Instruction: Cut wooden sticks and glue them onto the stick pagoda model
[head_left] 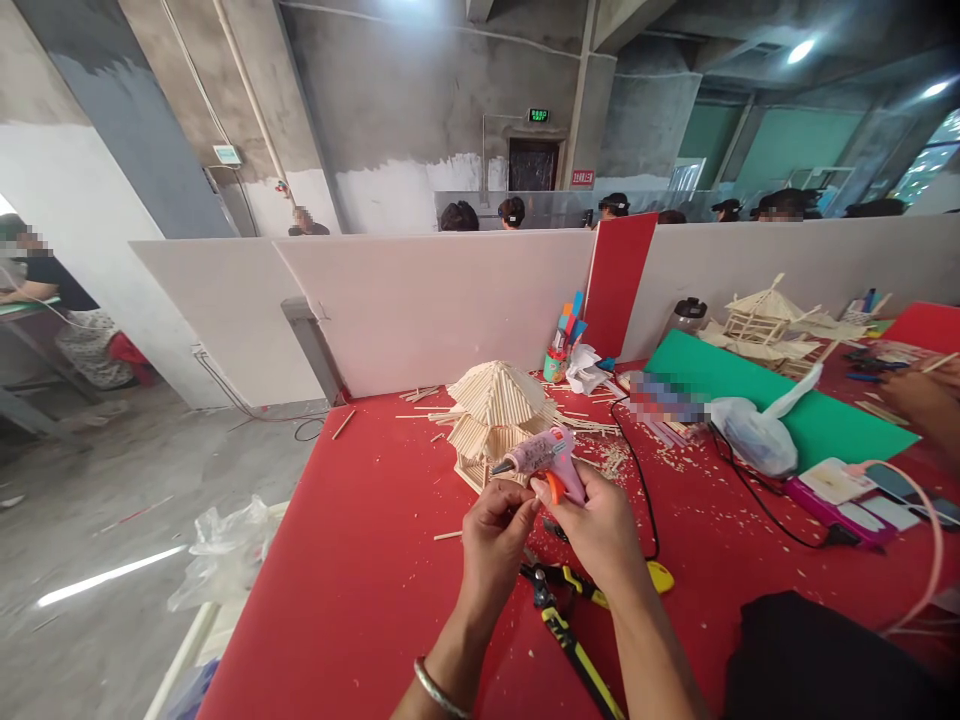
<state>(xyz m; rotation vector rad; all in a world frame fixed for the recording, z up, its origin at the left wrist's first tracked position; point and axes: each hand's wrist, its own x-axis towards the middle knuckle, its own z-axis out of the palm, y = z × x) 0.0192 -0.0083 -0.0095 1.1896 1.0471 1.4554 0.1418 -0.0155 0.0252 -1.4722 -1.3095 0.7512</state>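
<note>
My right hand is wrapped round the handle of a pink hot glue gun with an orange trigger, its dark nozzle pointing left. Close beside it, my left hand is closed in a pinch below the nozzle; what its fingertips hold, if anything, is too small to make out. Right behind both hands stands a pavilion model of thin wooden sticks with a tiered roof, partly hidden by the gun. Under my wrists lie pliers with black and yellow handles.
Loose sticks and wood crumbs litter the red table. At the back stand a pen cup and a low white partition. A green board, a plastic bag, a power strip, cables and a second stick model occupy the right.
</note>
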